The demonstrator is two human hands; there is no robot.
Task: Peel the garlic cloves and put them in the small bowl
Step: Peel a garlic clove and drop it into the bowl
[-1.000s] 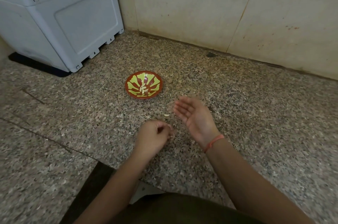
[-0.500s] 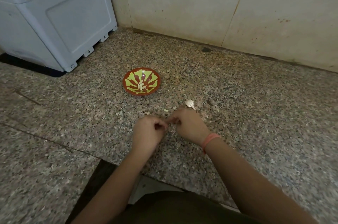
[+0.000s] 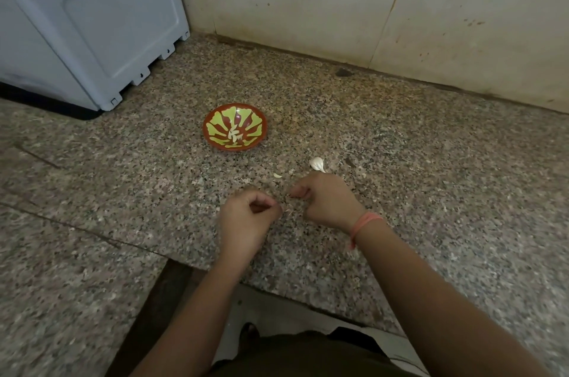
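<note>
A small red bowl with a green leaf pattern (image 3: 234, 126) sits on the granite counter and holds a few peeled garlic cloves (image 3: 233, 136). An unpeeled garlic piece (image 3: 317, 163) lies to its right, just beyond my right hand. A tiny clove or scrap (image 3: 277, 175) lies between the bowl and my hands. My left hand (image 3: 248, 216) is curled round a garlic clove, which its fingers mostly hide. A short gap away, my right hand (image 3: 326, 199) pinches thumb and forefinger together on a wisp of garlic skin.
A large grey plastic box (image 3: 86, 22) stands at the back left on a dark base. A tiled wall (image 3: 338, 1) bounds the counter at the back. The counter's front edge (image 3: 277, 287) runs just under my forearms.
My right hand went from open and palm up to meeting the left hand, then drew a little away to the right with its fingers pinched. The unpeeled garlic piece came into sight.
</note>
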